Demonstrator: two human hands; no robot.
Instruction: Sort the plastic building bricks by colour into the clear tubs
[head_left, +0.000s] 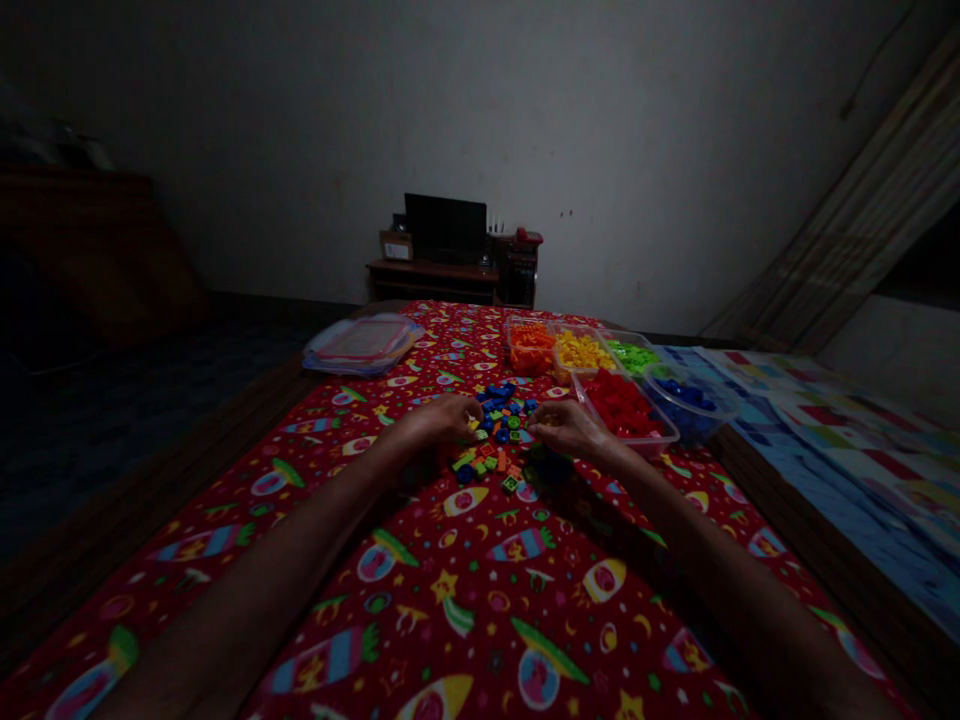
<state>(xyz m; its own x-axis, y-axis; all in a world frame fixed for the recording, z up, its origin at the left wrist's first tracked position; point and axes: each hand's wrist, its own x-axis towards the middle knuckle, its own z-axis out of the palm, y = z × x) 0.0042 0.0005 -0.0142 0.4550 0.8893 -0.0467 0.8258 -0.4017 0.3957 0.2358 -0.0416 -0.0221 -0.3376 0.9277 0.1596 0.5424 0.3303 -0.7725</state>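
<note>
Left hand [442, 418] and right hand [570, 428] curl over loose blocks [499, 425]; I cannot tell whether they grasp any. Beneath them lies a red rocket-print cloth [465, 600]; beyond, a dim wall [600, 150].

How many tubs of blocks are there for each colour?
Tub of orange pieces: 1
Tub of yellow pieces: 1
Tub of green pieces: 1
Tub of red pieces: 1
Tub of blue pieces: 1
Total: 5 tubs

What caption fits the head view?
Left hand and right hand at mixed coloured blocks on red cloth, colour-sorted tubs beside.
</note>
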